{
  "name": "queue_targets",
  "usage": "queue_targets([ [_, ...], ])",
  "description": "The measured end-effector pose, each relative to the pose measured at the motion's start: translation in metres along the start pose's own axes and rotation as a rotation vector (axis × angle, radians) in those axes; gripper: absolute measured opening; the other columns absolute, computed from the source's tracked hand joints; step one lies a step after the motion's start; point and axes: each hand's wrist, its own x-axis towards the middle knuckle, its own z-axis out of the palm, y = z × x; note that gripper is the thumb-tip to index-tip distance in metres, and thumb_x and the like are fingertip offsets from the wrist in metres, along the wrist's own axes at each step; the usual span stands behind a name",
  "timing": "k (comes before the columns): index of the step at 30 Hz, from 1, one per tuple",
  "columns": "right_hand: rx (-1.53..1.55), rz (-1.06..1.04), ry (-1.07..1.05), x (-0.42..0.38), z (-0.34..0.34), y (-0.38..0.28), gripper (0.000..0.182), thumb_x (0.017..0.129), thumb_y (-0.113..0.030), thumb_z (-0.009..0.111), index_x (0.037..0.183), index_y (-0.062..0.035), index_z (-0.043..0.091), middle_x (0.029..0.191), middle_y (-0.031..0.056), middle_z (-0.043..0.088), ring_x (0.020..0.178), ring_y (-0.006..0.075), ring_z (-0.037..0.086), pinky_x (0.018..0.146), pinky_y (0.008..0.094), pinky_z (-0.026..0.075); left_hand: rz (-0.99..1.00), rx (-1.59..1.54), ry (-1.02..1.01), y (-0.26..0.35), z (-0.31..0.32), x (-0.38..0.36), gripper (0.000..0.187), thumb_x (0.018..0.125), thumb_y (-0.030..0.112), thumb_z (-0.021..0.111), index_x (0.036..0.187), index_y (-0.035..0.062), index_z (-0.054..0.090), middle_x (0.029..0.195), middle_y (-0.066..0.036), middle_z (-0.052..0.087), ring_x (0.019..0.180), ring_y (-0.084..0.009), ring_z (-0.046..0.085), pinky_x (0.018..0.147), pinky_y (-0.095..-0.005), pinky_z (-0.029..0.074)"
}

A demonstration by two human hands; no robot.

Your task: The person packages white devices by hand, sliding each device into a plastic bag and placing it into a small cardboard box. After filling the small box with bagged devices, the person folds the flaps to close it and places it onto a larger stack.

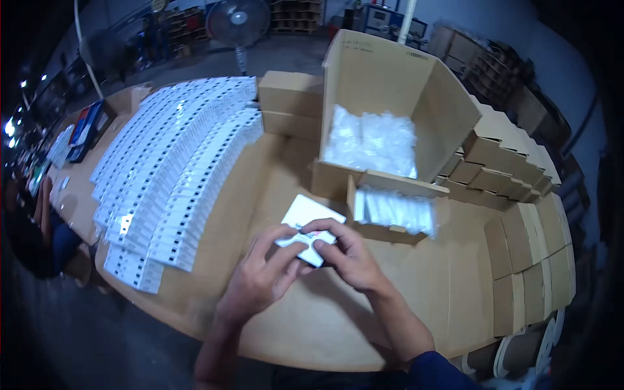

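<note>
Both of my hands are closed on a small flat white box (311, 209) with a bit of red and dark print, tilted over the middle of the table. My left hand (263, 270) grips its near left side, thumb and fingers on the near edge. From the right, my right hand (348, 257) pinches the same box, its thumb close to the left one. Just beyond my right hand stands a small open carton (393, 235) holding a row of clear-wrapped flat packs (395, 209).
Long rows of white boxes (175, 162) cover the table's left side. A large open carton (390, 71) holds clear plastic bags (374, 140). Brown cartons (530, 260) are stacked at right. A fan (238, 19) stands behind; another person (42, 221) sits at far left.
</note>
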Motion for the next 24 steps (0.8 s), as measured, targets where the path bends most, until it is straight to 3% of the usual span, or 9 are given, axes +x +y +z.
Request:
queue_targets([
  [4, -0.270, -0.164, 0.197, -0.006, -0.062, -0.051, 0.020, 0.107, -0.003, 0.050, 0.112, 0.0012, 0.068, 0.103, 0.0050, 0.068, 0.095, 0.0118, 0.069, 0.079, 0.0282, 0.063, 0.147, 0.016, -0.057, -0.016, 0.026, 0.097, 0.034, 0.079, -0.010, 0.070, 0.110, 0.0033, 0.067, 0.115, -0.014, 0.064, 0.106, -0.0342, 0.066, 0.092, -0.0424, 0.055],
  [7, -0.874, -0.472, 0.366, 0.005, -0.110, -0.088, 0.021, 0.096, 0.003, 0.055, 0.106, -0.0020, 0.073, 0.077, 0.0050, 0.066, 0.079, 0.0115, 0.062, 0.068, 0.0298, 0.051, 0.287, 0.125, -0.152, -0.045, 0.060, 0.171, 0.033, 0.082, -0.010, 0.066, 0.111, 0.0033, 0.067, 0.114, -0.013, 0.064, 0.106, -0.0345, 0.065, 0.090, -0.0436, 0.055],
  [10, -0.971, -0.416, 0.552, 0.015, -0.142, -0.111, 0.029, 0.092, -0.002, 0.059, 0.114, -0.0121, 0.076, 0.093, 0.0090, 0.061, 0.075, 0.0159, 0.057, 0.069, 0.0302, 0.049, 0.307, 0.350, -0.360, -0.070, 0.104, 0.224, 0.038, 0.086, -0.008, 0.062, 0.121, 0.0054, 0.066, 0.117, -0.013, 0.065, 0.110, -0.0334, 0.065, 0.090, -0.0429, 0.056],
  [15, -1.050, -0.429, 0.585, 0.033, -0.170, -0.128, 0.032, 0.091, -0.006, 0.062, 0.118, -0.0146, 0.076, 0.102, 0.0109, 0.060, 0.075, 0.0166, 0.056, 0.070, 0.0302, 0.049, 0.284, 0.651, -0.729, -0.116, 0.176, 0.256, 0.041, 0.085, -0.005, 0.063, 0.124, 0.0054, 0.068, 0.118, -0.015, 0.067, 0.110, -0.0335, 0.066, 0.092, -0.0432, 0.057],
  [18, -1.036, -0.359, 0.587, 0.038, -0.188, -0.122, 0.033, 0.089, -0.011, 0.066, 0.120, -0.0142, 0.076, 0.110, 0.0141, 0.062, 0.085, 0.0230, 0.061, 0.078, 0.0352, 0.051, 0.224, 0.503, -0.769, -0.123, 0.186, 0.270, 0.033, 0.084, -0.004, 0.063, 0.115, 0.0033, 0.072, 0.114, -0.018, 0.069, 0.103, -0.0358, 0.068, 0.092, -0.0450, 0.057],
  [19, -1.060, -0.348, 0.594, 0.039, -0.189, -0.121, 0.034, 0.089, -0.011, 0.066, 0.121, -0.0141, 0.075, 0.112, 0.0149, 0.063, 0.089, 0.0252, 0.062, 0.081, 0.0365, 0.052, 0.247, 0.367, -0.611, -0.125, 0.184, 0.268, 0.022, 0.085, -0.003, 0.062, 0.104, -0.0009, 0.073, 0.106, -0.021, 0.071, 0.098, -0.0384, 0.069, 0.089, -0.0469, 0.056],
  [20, -1.083, -0.335, 0.601, 0.039, -0.191, -0.119, 0.034, 0.089, -0.012, 0.067, 0.122, -0.0139, 0.075, 0.114, 0.0157, 0.063, 0.093, 0.0274, 0.063, 0.083, 0.0379, 0.052, 0.221, 0.311, -0.571, -0.126, 0.183, 0.269, 0.022, 0.085, -0.002, 0.062, 0.105, -0.0016, 0.072, 0.104, -0.022, 0.071, 0.098, -0.0389, 0.069, 0.088, -0.0473, 0.055],
  [21, -1.074, -0.331, 0.585, 0.039, -0.195, -0.118, 0.037, 0.087, -0.021, 0.075, 0.123, -0.0102, 0.074, 0.121, 0.0196, 0.064, 0.110, 0.0342, 0.064, 0.095, 0.0416, 0.052, 0.193, 0.254, -0.529, -0.117, 0.175, 0.273, 0.021, 0.086, -0.002, 0.062, 0.105, -0.0023, 0.071, 0.102, -0.022, 0.071, 0.098, -0.0394, 0.069, 0.087, -0.0476, 0.054],
  [24, -1.173, -0.377, 0.652, 0.040, -0.190, -0.119, 0.049, 0.083, -0.030, 0.084, 0.124, -0.0057, 0.073, 0.127, 0.0230, 0.063, 0.120, 0.0378, 0.062, 0.104, 0.0438, 0.049, 0.161, 0.068, -0.485, -0.089, 0.146, 0.280, 0.021, 0.092, 0.006, 0.066, 0.109, -0.0046, 0.070, 0.098, -0.024, 0.072, 0.093, -0.0391, 0.070, 0.083, -0.0457, 0.054],
])
